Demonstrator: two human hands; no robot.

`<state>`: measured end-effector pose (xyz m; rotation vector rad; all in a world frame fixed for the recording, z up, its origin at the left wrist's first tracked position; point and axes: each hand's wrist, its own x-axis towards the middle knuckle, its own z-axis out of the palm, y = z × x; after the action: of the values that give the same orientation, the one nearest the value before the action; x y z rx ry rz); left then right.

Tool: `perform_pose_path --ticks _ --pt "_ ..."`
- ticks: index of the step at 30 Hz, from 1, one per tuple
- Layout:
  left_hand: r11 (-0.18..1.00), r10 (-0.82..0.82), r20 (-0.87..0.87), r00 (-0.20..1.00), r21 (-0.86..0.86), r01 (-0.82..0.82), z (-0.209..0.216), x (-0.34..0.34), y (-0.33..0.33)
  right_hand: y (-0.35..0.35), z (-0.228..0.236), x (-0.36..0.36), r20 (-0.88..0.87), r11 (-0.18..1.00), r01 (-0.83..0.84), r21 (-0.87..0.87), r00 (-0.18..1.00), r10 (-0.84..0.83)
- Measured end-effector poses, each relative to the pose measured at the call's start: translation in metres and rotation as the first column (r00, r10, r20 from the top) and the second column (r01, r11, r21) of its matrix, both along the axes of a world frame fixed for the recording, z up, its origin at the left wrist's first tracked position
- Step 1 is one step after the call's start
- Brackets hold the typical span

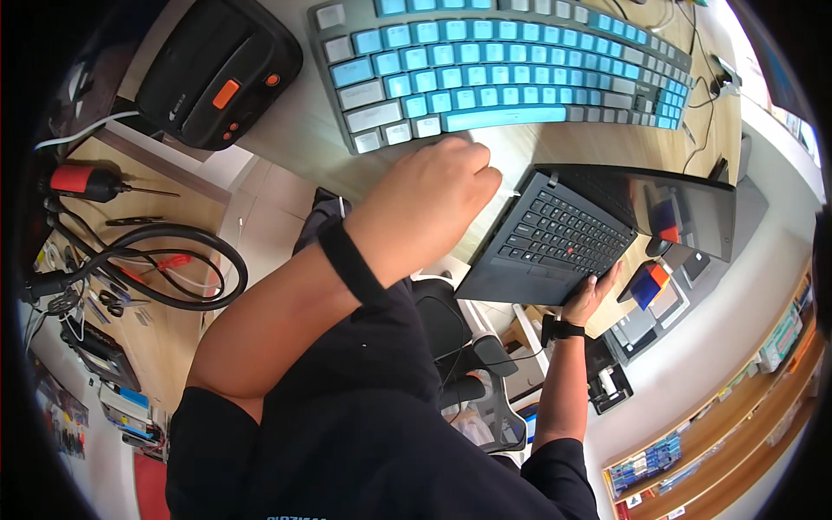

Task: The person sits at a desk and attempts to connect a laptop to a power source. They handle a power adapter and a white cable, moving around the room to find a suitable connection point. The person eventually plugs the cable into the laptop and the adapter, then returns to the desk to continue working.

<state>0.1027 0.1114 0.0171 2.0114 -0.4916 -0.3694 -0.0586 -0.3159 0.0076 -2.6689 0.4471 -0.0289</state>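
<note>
An open black laptop (555, 247) sits at an angle at the right, its lower corner out past the table's edge. My right hand (591, 299) grips its front edge, thumb on top by the palm rest and the other fingers mostly hidden underneath. Close to the laptop's left side is my left hand (433, 204), closed, knuckles up and fingers curled down out of sight. Whatever it may hold is hidden. A small pale sliver shows between this hand and the laptop. Just beyond lies a large keyboard (507, 74) with blue and grey keys.
A black boxy device with orange buttons (221, 74) stands at the far left. On the left side table are a red-and-black handled tool (82, 182) and a looped black cable (238, 260). A dark chair (446, 321) is below the laptop; wooden shelves (737, 412) line the right wall.
</note>
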Motion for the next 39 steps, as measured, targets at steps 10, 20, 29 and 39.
perform_pose_path --ticks 10,20,29,39 --pt "0.989 0.123 -0.011 0.992 0.084 -0.121 0.004 -0.023 0.013 0.0 -0.004 0.0 0.014 0.994 0.05 0.095 0.999 -0.052" --pt "0.986 0.041 0.115 0.993 0.154 -0.059 -0.005 -0.006 -0.02 -0.004 -0.005 -0.003 -0.002 0.998 0.039 0.057 0.999 -0.039" --pt "0.984 0.18 0.205 0.962 -0.026 -0.179 -0.014 -0.006 -0.028 -0.01 -0.008 -0.007 0.017 0.988 0.053 0.146 0.998 -0.056" --pt "0.979 0.194 0.163 0.967 -0.093 -0.181 -0.019 -0.005 -0.03 0.002 -0.002 -0.001 0.02 0.999 0.022 0.042 1.0 -0.023"
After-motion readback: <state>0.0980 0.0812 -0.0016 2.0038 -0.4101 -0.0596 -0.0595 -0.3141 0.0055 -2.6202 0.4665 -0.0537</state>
